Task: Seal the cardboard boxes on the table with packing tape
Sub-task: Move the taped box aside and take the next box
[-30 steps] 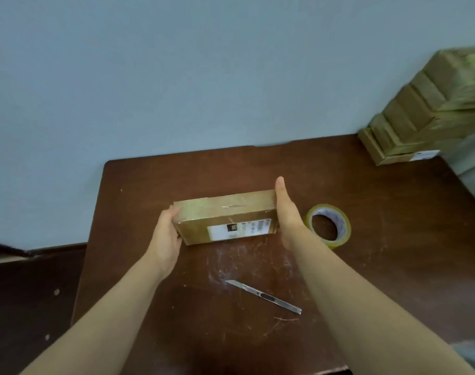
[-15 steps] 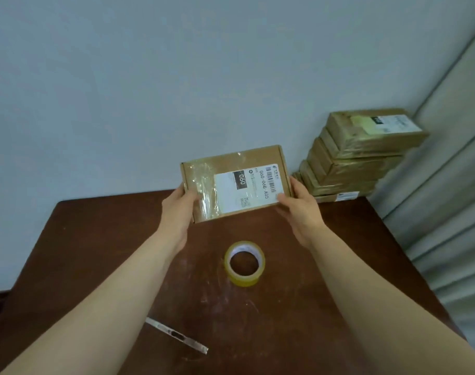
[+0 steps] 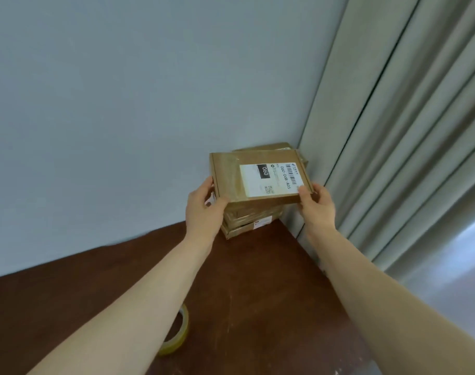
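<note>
Holding the box (image 3: 258,180) up over the pile of boxes (image 3: 247,221) in the table (image 3: 258,280) corner, the left hand (image 3: 203,209) and right hand (image 3: 316,205) each grip one side. If it lands crooked, the pile could tip and slide off.

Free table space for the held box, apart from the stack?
Bare table between left arm and right arm, from the stack to the tape roll. Also the strip along the wall, beyond the left arm. Crowded: the stack's corner by the curtain.
</note>
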A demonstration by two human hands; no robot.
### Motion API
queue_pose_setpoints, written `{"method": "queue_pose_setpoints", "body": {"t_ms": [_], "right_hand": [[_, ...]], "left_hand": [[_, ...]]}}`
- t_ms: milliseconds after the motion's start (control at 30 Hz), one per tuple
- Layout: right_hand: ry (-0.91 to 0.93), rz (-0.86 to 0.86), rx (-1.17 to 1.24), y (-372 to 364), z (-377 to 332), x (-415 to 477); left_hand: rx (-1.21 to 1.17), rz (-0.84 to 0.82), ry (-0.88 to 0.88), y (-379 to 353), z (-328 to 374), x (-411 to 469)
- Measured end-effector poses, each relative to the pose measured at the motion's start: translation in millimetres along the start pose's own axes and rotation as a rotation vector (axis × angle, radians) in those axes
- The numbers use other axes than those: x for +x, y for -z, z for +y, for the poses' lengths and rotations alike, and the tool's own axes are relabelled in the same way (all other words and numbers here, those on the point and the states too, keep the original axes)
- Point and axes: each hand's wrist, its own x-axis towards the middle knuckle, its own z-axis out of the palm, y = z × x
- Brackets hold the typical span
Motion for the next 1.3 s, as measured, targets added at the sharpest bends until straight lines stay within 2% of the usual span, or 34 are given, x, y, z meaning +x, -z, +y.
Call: {"method": "queue_pose_setpoints", "body": {"t_ms": [167,300,500,600,733,800,967,1133,1300], "right_hand": [[0.106,0.004,-0.034,1,-15,55],[0.206,-0.079,-0.207,1,-20,114],[0.170,-0.159,-0.235,-12,-15,189],[0.115,-0.195,-0.198,-17,-15,202],[0.226,-0.013,-0.164,-13,-12,183],[0.363,-0.016,-0.122,-12,-7,161],[0.531,-0.395,-0.155,-29,19,91],[0.472,-0.778,-0.286,-50,57,20],[0.439,-1.107,-0.563,-66,96,-62]], "left_hand": [[0.054,0.053,0.024,-45,9,28],[0.015,0.134,0.060,-89,9,51],[0.038,0.235,0.190,-139,3,82],[0.052,0.269,0.172,-152,0,87],[0.096,0.287,0.177,-154,-4,78],[0.129,0.327,0.203,-146,-10,71],[0.167,0.499,0.323,-93,-32,45],[0.203,0.596,0.384,-17,-49,6],[0.235,0.682,0.477,75,-68,-49]]}}
